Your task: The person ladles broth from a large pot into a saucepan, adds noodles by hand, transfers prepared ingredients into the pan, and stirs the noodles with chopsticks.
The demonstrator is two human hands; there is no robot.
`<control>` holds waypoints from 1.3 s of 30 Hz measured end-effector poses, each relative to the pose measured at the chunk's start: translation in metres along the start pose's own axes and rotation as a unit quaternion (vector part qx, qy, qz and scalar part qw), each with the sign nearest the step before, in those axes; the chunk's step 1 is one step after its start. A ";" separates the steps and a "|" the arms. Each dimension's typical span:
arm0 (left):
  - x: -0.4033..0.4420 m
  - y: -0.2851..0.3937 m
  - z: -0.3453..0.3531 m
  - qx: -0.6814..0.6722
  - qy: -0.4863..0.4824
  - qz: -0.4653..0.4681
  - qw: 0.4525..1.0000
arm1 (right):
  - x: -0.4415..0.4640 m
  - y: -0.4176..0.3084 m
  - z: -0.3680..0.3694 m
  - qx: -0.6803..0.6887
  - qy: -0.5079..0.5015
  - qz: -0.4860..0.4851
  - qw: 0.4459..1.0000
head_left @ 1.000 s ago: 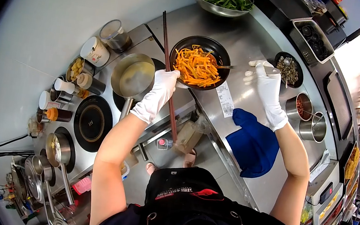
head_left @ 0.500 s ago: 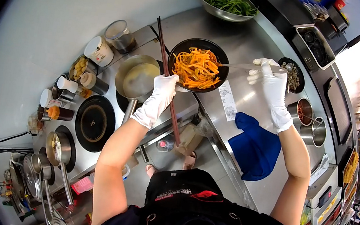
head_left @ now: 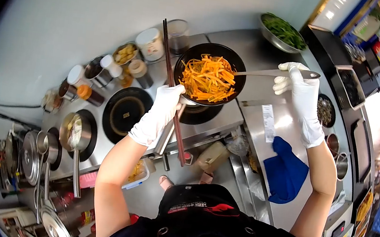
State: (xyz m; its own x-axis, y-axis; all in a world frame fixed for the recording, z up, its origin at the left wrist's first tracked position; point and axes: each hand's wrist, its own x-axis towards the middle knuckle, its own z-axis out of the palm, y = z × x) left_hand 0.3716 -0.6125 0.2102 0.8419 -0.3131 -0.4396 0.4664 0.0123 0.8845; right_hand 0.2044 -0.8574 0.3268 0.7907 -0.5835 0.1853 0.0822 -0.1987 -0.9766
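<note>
My left hand (head_left: 167, 100), in a white glove, is closed around a pair of long dark chopsticks (head_left: 168, 58) and the near rim of a black bowl (head_left: 236, 60). Orange shredded strips (head_left: 208, 79), like carrot, fill the bowl. In its white glove, my right hand (head_left: 297, 87) grips the long metal handle of a spoon (head_left: 263, 73), with its thumb side up near the handle's end. The spoon's head is hidden among the strips. Below the bowl a metal pot handle (head_left: 166, 137) shows; the bowl hides most of that pot.
Left are a round black burner (head_left: 126, 114), a saucepan (head_left: 75, 133) and several seasoning jars (head_left: 149, 44). On the right counter lie a blue cloth (head_left: 284, 173) and a receipt (head_left: 268, 121). A bowl of greens (head_left: 283, 33) stands at the back, a dark dish (head_left: 326, 110) farther right.
The view has shifted left, so the counter items appear farther right. The bowl now covers the pot of cloudy liquid that was visible beside it. Both hands keep their holds.
</note>
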 end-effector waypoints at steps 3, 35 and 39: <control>-0.023 0.011 -0.060 0.004 0.002 -0.004 1.000 | -0.007 -0.014 0.051 0.010 -0.045 -0.006 0.999; -0.248 -0.107 -0.469 -0.095 0.326 -0.076 0.938 | -0.140 0.069 0.593 -0.248 -0.486 -0.582 0.603; -0.239 -0.097 -0.467 -0.089 0.335 -0.084 0.934 | -0.128 0.075 0.589 -0.062 -0.399 -0.497 0.768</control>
State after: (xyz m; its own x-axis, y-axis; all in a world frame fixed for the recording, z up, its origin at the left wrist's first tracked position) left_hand 0.2520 -0.0949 0.1568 0.7058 0.3386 -0.6223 0.5957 0.1919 0.7800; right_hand 0.4669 -0.3341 0.1655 0.4986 0.5633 0.6588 0.8667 -0.3367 -0.3681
